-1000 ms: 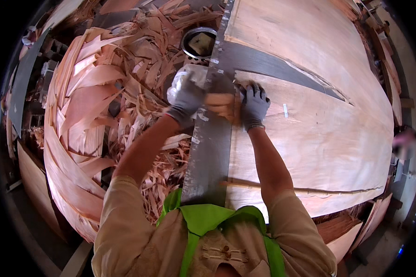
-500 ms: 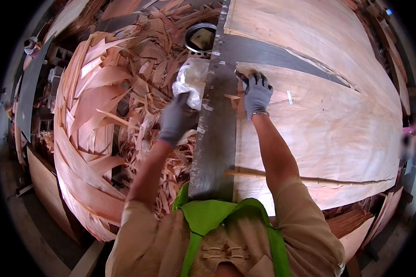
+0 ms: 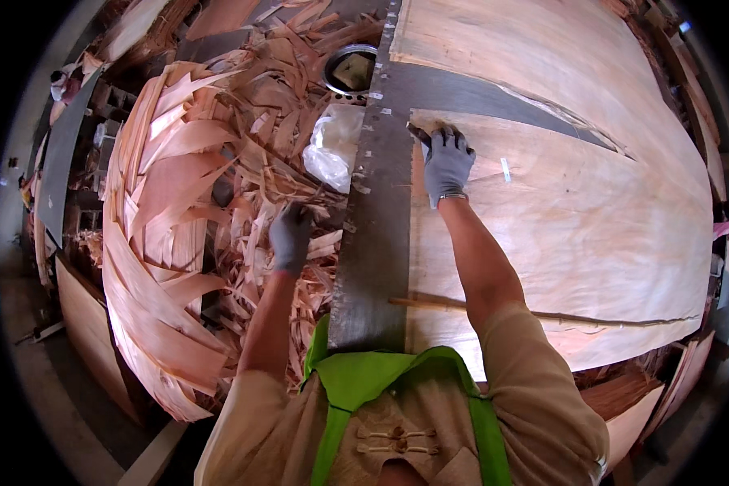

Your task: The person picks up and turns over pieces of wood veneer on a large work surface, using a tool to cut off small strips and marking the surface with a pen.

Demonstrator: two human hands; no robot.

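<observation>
My left hand (image 3: 290,235), in a grey glove with dark fingertips, hovers over the heap of torn wood veneer scraps (image 3: 247,174). Its fingers look curled; whatever may be in them is hidden. On the pale veneer sheet (image 3: 559,235), close to its upper left corner, rests my right hand (image 3: 449,162), gloved the same way. Its fingers are bent, and a narrow dark end juts out on the thumb side; I cannot make out what it is. A dark grey table strip (image 3: 378,235) runs between the sheet and the scraps.
Left of the table edge lie a crumpled white plastic bag (image 3: 330,150) and a round metal-rimmed bowl (image 3: 352,71). A thin wooden strip (image 3: 429,303) crosses the sheet's near part. Another veneer sheet (image 3: 535,49) spreads at the far right. Large curled veneer offcuts (image 3: 158,235) pile at left.
My left hand has moved left and toward me, away from the bag and table edge. A small orange scrap on the grey strip is gone. My right hand has barely moved.
</observation>
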